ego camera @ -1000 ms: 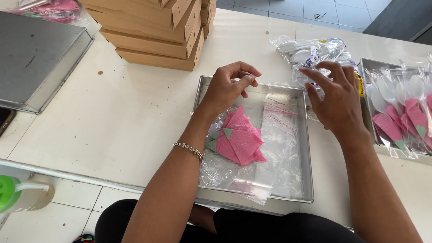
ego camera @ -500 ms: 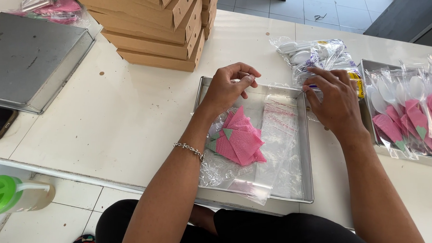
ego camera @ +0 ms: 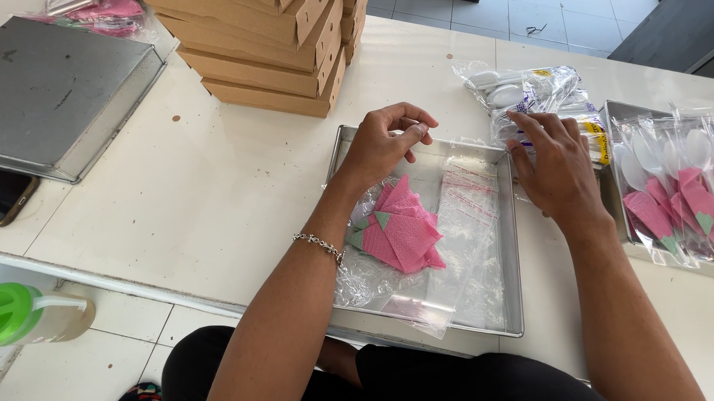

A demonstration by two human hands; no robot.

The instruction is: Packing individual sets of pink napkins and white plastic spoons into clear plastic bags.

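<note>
**Pink napkins centre frame, hands at the tray's top edge**

Pink folded napkins point(ego camera: 403, 234) lie on clear bags point(ego camera: 463, 228) in the metal tray point(ego camera: 515, 309), mid-frame, handy for both hands. I see my left hand point(ego camera: 387, 142) pinched shut over the tray's far rim; on what, I cannot tell. My right hand point(ego camera: 552, 164) rests spread on the packet of white plastic spoons point(ego camera: 519, 91), upper right. Since the earlier frame it has slid slightly toward that packet; the left is unchanged.

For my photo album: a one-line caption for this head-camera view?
Left hand over a metal tray of pink napkins; right hand touching bagged plastic spoons.
</note>
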